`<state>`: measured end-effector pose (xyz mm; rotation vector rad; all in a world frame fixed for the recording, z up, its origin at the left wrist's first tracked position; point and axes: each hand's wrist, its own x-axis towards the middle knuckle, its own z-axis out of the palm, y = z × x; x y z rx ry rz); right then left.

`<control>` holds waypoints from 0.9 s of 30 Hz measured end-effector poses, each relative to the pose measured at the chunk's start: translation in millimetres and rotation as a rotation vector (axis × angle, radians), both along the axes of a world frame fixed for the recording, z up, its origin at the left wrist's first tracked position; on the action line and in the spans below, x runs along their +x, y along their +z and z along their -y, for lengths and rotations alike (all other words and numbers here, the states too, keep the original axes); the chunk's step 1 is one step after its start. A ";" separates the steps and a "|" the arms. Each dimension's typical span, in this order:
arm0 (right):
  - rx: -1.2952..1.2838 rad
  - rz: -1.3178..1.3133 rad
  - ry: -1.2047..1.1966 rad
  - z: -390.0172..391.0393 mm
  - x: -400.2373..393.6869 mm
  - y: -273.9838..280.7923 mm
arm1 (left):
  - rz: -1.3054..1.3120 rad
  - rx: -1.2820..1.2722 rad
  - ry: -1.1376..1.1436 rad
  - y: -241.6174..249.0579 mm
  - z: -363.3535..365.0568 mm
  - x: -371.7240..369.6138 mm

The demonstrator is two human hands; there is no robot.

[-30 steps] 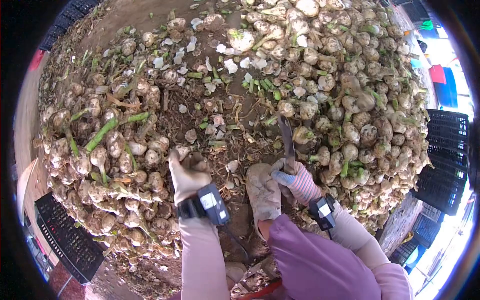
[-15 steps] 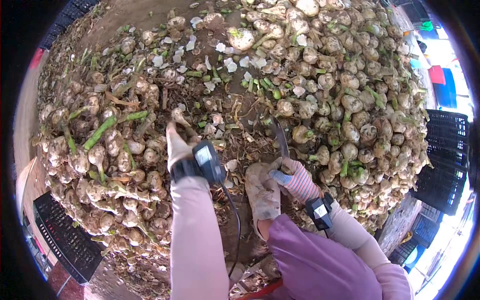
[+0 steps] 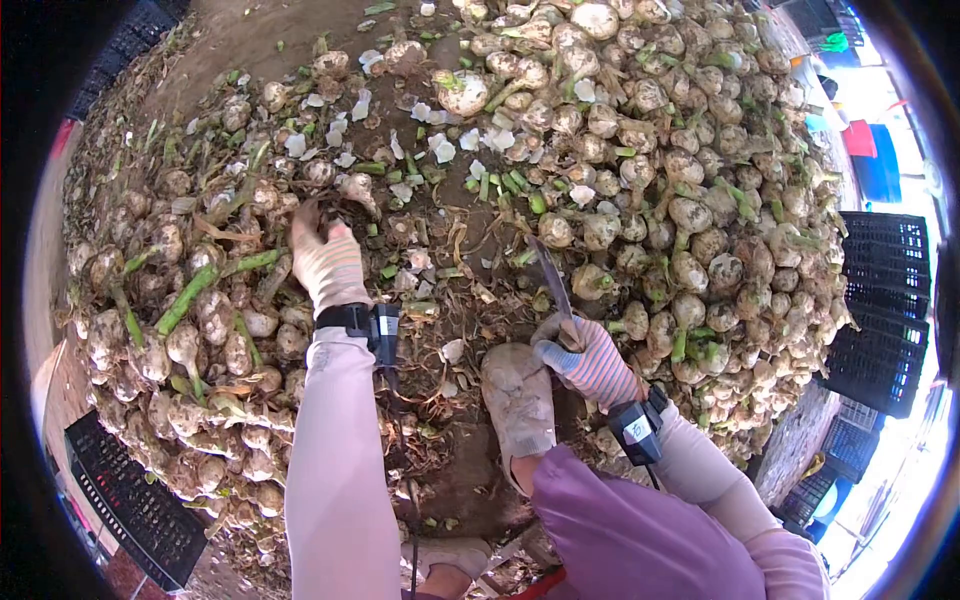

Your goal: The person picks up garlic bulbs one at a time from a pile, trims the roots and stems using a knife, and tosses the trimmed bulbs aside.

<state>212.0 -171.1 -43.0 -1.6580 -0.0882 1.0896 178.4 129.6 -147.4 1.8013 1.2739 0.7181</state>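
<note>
My left hand, in a soiled glove, reaches to the inner edge of the left heap. Its fingers curl at the dark, root-like end of a dirty garlic bulb, which shows just past the fingertips. My right hand, in a striped glove, grips a knife. The narrow, dark blade points up and slightly left over the ground, and the handle is mostly hidden in the fist. Loose garlic bulbs lie to the right of the blade.
Garlic heaps rise on the left and right, some with green stems. Between them lie peeled skins and cut stem pieces. My shoe stands below the knife. Black crates flank the heaps, with a blue container at far right.
My left hand has moved up and left into the heap's edge, and a garlic bulb now shows beyond its fingertips. My right hand keeps the knife nearly still. The view has shifted slightly.
</note>
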 end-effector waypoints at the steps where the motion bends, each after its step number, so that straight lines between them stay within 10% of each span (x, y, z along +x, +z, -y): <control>1: -0.042 -0.033 0.010 -0.7 1.4 2.5 | -0.238 0.199 -0.132 15.2 0.7 3.1; 9: -0.141 -0.041 0.029 -7.1 10.7 6.5 | -0.599 0.411 -0.554 -2.9 -6.8 39.4; 10: -0.142 -0.040 0.025 -7.3 11.2 6.4 | -0.342 -0.192 -0.401 1.7 0.9 45.0; 13: -0.149 0.018 0.050 -3.3 9.5 -5.9 | -0.239 -0.116 -0.559 43.6 36.1 14.0; 17: -0.105 0.328 0.226 -4.3 10.8 -12.6 | 0.419 -1.036 -0.598 70.7 55.2 -43.8; 19: -0.138 0.516 0.394 -10.6 15.1 -3.4 | 0.466 -0.931 -0.641 91.9 73.9 -65.3; 22: -0.226 0.594 0.556 -21.5 16.7 12.3 | 0.600 -1.429 -0.413 121.9 81.2 -84.3; 27: -0.114 0.734 0.764 -25.3 14.0 22.9 | 0.433 -1.088 -0.526 145.2 97.3 -104.1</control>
